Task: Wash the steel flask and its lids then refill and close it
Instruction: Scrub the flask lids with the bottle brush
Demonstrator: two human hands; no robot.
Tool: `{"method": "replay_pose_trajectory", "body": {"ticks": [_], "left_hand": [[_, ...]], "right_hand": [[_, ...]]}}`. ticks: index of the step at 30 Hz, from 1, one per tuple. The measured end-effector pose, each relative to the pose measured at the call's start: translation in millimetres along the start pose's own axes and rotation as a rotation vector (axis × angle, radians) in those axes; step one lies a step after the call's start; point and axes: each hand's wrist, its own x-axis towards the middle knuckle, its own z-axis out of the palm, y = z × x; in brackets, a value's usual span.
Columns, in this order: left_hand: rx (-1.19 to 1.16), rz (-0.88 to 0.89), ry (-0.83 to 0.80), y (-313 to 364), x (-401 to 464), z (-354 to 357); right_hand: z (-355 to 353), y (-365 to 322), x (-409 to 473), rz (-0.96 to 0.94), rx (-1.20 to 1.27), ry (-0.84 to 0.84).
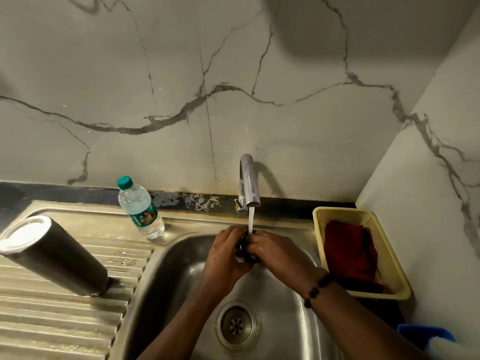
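Small dark lid, over the sink under the tap stream, gripped between left hand and right hand, fingers curled round it. Probably light, rigid, slippery when wet; best held by the rim. Flask upright on the worktop, apart.

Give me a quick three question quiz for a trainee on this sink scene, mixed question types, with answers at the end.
1. True or false: the tap is running.
2. Which stands on the ribbed draining board? A) the steel flask B) the yellow basket C) the red cloth
3. Fill in: both the left hand and the right hand hold a small dark ____ under the water stream.

Key: 1 true. 2 A; the flask is upright there, while the cloth lies in the basket right of the sink. 3 lid.
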Motion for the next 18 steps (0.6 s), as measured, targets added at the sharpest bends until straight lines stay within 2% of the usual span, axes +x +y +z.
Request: {"method": "replay_pose_trajectory", "body": {"ticks": [2,3,5,6,7,9,11,14,16,18], "left_hand": [[0.007,0.019,0.02,3.3,-0.6,1.5],[-0.003,0.024,0.04,5.1,-1.8,3.5],[-0.02,0.032,0.1,8.3,-4.6,7.5],[-0.013,0.033,0.124,8.5,-5.0,7.9],[-0.003,0.033,0.134,7.7,-4.3,7.3],[0.037,0.034,0.123,3.2,-1.8,2.3],[0.061,0.012,0.056,1.1,0.8,-5.3],[-0.027,-0.096,-0.079,4.9,-0.2,-7.0],[-0.096,-0.2,-0.067,7.2,-0.4,-4.1],[-0.145,-0.269,-0.01,6.4,2.3,-2.2]], "right_hand": [[-0.6,-4.3,5.4,0.139,-0.036,0.019],[2.1,-5.0,7.2,0.151,0.031,0.074],[7.0,-4.8,5.8,0.187,0.365,0.201],[6.8,-6.3,3.4,0.238,0.579,0.209],[5.5,-7.4,-1.0,0.256,0.687,0.183],[2.0,-1.6,-5.5,0.116,0.547,0.129],[-6.4,3.7,-4.6,-0.056,0.241,0.031],[-10.8,2.1,7.6,-0.09,-0.209,-0.204],[-11.2,-2.6,12.2,-0.012,-0.255,-0.175],[-6.8,3.0,14.5,-0.085,-0.054,0.033]]}}
